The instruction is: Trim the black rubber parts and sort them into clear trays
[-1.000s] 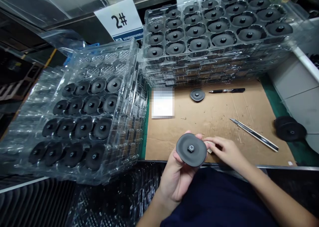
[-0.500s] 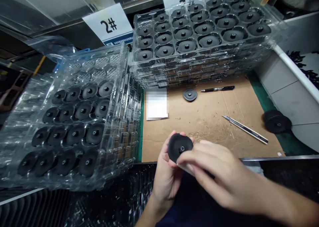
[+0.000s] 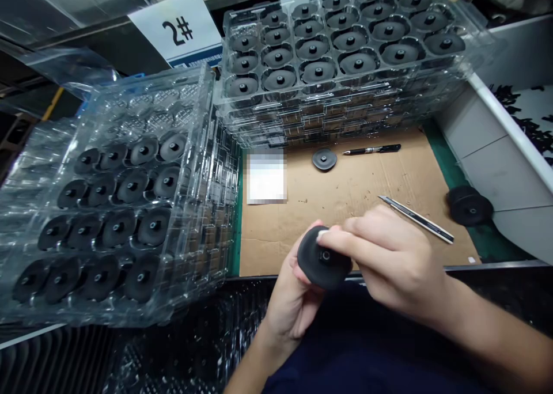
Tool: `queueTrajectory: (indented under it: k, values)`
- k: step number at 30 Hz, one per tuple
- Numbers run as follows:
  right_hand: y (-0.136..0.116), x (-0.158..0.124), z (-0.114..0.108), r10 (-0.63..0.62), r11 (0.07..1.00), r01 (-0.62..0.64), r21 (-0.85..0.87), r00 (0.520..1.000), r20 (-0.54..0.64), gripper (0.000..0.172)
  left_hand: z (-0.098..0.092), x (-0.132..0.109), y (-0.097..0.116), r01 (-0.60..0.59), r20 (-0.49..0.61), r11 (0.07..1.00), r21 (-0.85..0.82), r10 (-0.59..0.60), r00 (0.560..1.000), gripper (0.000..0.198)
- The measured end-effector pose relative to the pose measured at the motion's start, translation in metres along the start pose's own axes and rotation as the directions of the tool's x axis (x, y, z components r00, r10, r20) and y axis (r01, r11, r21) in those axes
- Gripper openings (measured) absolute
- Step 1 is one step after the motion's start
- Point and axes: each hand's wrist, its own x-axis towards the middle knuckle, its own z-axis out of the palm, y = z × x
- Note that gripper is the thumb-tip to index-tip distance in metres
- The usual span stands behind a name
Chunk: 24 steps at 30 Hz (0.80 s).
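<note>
A round black rubber-like disc (image 3: 311,257) with a small raised hub at its centre is held over the front of the cardboard. My left hand (image 3: 290,302) is closed around it from below and the left, its fingers partly hidden behind the disc. My right hand (image 3: 393,256) reaches in from the right with its fingers curled. Its index fingertip touches the disc's upper face near the hub. Something pale shows at that fingertip, too small to name. A second black disc (image 3: 324,159) lies on the cardboard (image 3: 276,238) beyond the hands.
Clear plastic trays (image 3: 190,169) of black discs are stacked at the left, and another tray stack (image 3: 345,97) stands behind. On the cardboard lie a pen (image 3: 372,150), a utility knife (image 3: 417,220) and a white paper (image 3: 265,178). More discs (image 3: 470,205) sit by the right wall.
My right index finger has moved from the disc's lower right rim up to its upper face. The disc has tilted and shifted slightly right in my left hand. The camera view has shifted a little.
</note>
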Motion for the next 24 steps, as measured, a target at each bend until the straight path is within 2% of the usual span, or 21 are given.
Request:
queueTrajectory:
  k: [2,3,5,6,8,9,10,12,14,16,18,19,20,22,23,24]
  values:
    - [0.01,0.01,0.002,-0.104,0.987,0.102,0.124,0.995,0.011,0.026,0.001,-0.003,0.001,0.04,0.017,0.999,-0.026,-0.039,0.999,0.05]
    - [0.014,0.012,0.003,-0.084,0.977,0.079,0.199,0.996,0.019,0.027,0.001,-0.005,0.003,0.056,0.033,0.998,-0.043,-0.054,0.998,0.051]
    - [0.022,0.007,0.007,0.118,0.947,-0.125,0.297,0.992,0.044,0.027,0.0,-0.01,0.008,0.106,0.091,0.991,-0.082,-0.099,0.991,0.051]
    - [0.025,0.0,0.011,0.262,0.912,-0.268,0.311,0.963,0.063,0.026,-0.001,-0.012,0.01,0.14,0.133,0.985,-0.103,-0.126,0.983,0.052]
    - [0.03,-0.022,0.021,0.504,0.801,-0.509,0.316,0.857,0.102,0.023,-0.004,-0.014,0.014,0.212,0.206,0.967,-0.142,-0.181,0.962,0.053]
    - [0.032,-0.035,0.027,0.582,0.743,-0.591,0.316,0.802,0.133,0.023,-0.006,-0.014,0.015,0.241,0.231,0.958,-0.157,-0.202,0.952,0.053]
    - [0.034,-0.049,0.034,0.629,0.693,-0.648,0.315,0.758,0.175,0.024,-0.007,-0.014,0.015,0.26,0.238,0.951,-0.169,-0.216,0.947,0.053]
    - [0.038,-0.073,0.044,0.659,0.638,-0.706,0.307,0.707,0.256,0.026,-0.008,-0.012,0.014,0.276,0.237,0.945,-0.178,-0.231,0.944,0.052]
    - [0.039,-0.085,0.047,0.666,0.625,-0.726,0.287,0.688,0.29,0.026,-0.007,-0.011,0.014,0.286,0.237,0.943,-0.172,-0.242,0.941,0.052]
    - [0.036,-0.083,0.039,0.691,0.623,-0.732,0.274,0.68,0.245,0.026,-0.005,-0.01,0.014,0.295,0.249,0.943,-0.152,-0.253,0.935,0.053]
    - [0.026,-0.068,0.022,0.703,0.672,-0.703,0.233,0.704,0.099,0.023,-0.001,-0.01,0.013,0.284,0.252,0.951,-0.123,-0.247,0.936,0.054]
    - [0.019,-0.057,0.013,0.676,0.723,-0.662,0.198,0.737,-0.004,0.022,0.0,-0.01,0.013,0.272,0.25,0.957,-0.105,-0.239,0.938,0.055]
    - [0.011,-0.046,0.005,0.604,0.794,-0.589,0.15,0.792,-0.09,0.023,0.001,-0.011,0.012,0.252,0.242,0.964,-0.087,-0.225,0.944,0.054]
    - [-0.005,-0.025,-0.004,0.346,0.938,-0.341,0.062,0.927,-0.143,0.029,0.001,-0.011,0.01,0.201,0.197,0.978,-0.062,-0.185,0.963,0.047]
    - [-0.011,-0.017,-0.005,0.203,0.979,-0.198,0.058,0.973,-0.113,0.03,0.0,-0.012,0.009,0.178,0.166,0.983,-0.049,-0.168,0.972,0.043]
    - [-0.016,-0.01,-0.004,0.091,0.994,-0.085,0.074,0.993,-0.069,0.029,-0.001,-0.012,0.008,0.153,0.131,0.988,-0.032,-0.148,0.98,0.041]
